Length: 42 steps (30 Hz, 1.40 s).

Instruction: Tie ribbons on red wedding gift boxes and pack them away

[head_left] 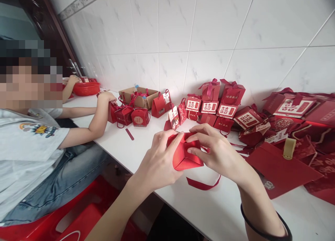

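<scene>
- Box [192,160], red and open-ended, is between the fingers of both hands, with the opening tipped up toward the camera.
- Left hand [159,160]: its fingers are wrapped round the near left side of the box and hold it.
- Right hand [218,153]: its fingers are bent, with the thumb and the forefinger at the opening and only a narrow gap between them; whether they pinch a flap, I cannot tell.
- Black band [284,230] circles the right forearm, well behind those fingers.
- Dark red ribbon [201,186] lies curved on the white table [141,143], just below the fingers and the box.
- White-labelled boxes [209,106] are stacked beyond the right fingers, near the tiled wall [167,42].
- Red bag [277,171] with a yellowish tab [289,148] lies to the right of the right fingers, in front of a heap of red packages.
- Small card [175,117] with a cartoon picture stands just past the left fingertips.
- Flat red strip [129,134] lies left of the left fingers.
- Co-worker's hand [107,97], farther left, is at a group of red boxes; a cardboard tray [153,99] is behind that group.
- Red basket [86,89] is farthest from the fingers, at the table's far end.
</scene>
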Tool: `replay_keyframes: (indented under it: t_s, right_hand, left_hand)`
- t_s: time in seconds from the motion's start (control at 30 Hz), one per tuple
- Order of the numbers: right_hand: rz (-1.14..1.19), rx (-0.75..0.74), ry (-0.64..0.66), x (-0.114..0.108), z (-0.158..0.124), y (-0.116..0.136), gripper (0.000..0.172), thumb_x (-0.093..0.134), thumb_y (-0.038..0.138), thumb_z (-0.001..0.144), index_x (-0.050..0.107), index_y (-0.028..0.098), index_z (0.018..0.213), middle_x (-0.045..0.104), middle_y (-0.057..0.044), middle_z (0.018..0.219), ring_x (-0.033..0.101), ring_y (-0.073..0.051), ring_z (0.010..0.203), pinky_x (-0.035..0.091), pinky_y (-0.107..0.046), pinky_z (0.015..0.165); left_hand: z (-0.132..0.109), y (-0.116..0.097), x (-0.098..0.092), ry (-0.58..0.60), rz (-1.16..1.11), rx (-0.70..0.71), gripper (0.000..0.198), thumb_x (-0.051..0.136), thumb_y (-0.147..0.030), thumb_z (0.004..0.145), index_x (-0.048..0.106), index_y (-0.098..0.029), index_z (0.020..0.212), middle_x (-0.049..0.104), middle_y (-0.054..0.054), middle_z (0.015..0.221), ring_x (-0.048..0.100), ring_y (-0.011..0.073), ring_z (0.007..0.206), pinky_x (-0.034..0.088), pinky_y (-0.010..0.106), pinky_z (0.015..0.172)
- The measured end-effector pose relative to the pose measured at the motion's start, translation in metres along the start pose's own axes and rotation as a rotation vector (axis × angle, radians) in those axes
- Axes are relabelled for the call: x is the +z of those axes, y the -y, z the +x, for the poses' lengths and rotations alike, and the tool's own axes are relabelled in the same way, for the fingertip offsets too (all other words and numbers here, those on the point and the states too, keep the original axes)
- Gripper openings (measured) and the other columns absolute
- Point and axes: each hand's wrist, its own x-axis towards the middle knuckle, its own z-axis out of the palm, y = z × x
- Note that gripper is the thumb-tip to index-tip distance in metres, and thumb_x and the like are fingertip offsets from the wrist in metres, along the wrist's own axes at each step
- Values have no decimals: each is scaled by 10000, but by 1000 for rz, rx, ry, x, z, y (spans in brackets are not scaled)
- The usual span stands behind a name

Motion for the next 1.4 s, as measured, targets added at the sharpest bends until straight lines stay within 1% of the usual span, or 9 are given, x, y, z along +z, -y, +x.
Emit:
replay_keyframes:
  t_s: [0.17,0.27,0.47,0.67,0.87,1.0,1.17,1.27,1.4]
  right_hand:
    - [191,105,-100,-1,-2,-6,510,633,311,814,411,268,1271,476,-91,1289,520,-250,1161,558,-424,866]
    - [336,179,-60,-4,-4,-10,653,664,414,785,344,283,1340,488,-101,1327,495,-275,1217,560,-448,872]
    - [523,219,20,-5,-3,-4,531,565,383,864,360,296,1346,473,-99,1360,504,-272,1225,593,-414,818]
    - [367,179,-31,0,-4,-4,466,557,404,860,422,296,1293,536,-83,1302,586,-265,1124,615,-351,743]
    - [107,87,-192,17,-5,-32,503,533,531,808,468,322,1260,614,-83,1208,662,-307,968,622,-395,685]
    - [54,86,-250,26,-3,-32,517,522,527,811,464,335,1287,578,-66,1274,605,-333,1086,575,-452,840]
    - [235,209,-203,32,1,-16,457,351,472,922,402,357,1361,449,16,1421,410,-273,1311,389,-445,1069]
    - [354,239,-215,38,5,-11,441,349,477,930,388,366,1355,419,31,1439,375,-246,1333,339,-437,1100]
    - [387,254,-233,45,6,-5,407,306,445,957,342,375,1357,408,19,1426,392,-221,1307,390,-397,1055]
  left_hand:
    - [2,-1,-6,-52,1,25,762,712,-321,703,351,-140,1350,422,154,1211,441,299,1145,487,439,946]
    - [3,-2,-10,-99,13,32,802,725,-350,699,326,-127,1358,405,167,1221,440,308,1170,479,443,956]
    - [3,-4,-15,-188,-13,95,764,689,-318,741,290,-165,1374,393,164,1226,443,310,1183,477,456,956]
    - [0,-5,-13,-188,-56,48,844,713,-299,680,268,-143,1380,369,168,1241,419,313,1199,457,457,998]
    - [1,-4,-2,-245,-82,27,970,785,-329,550,300,-159,1372,414,141,1210,425,325,1180,475,441,1002]
    - [-2,2,1,-221,-117,8,1041,790,-286,524,247,-165,1404,402,144,1223,420,333,1189,488,441,990]
    - [-2,13,-1,-110,-186,-102,1070,777,-361,598,144,-138,1430,333,171,1313,382,321,1239,480,443,995]
    - [3,18,-2,-103,-197,-60,986,749,-362,635,176,-138,1405,360,160,1320,368,314,1242,441,465,1026]
    - [7,22,-1,-133,-155,3,868,730,-304,653,254,-135,1359,420,149,1274,381,305,1216,441,441,1017]
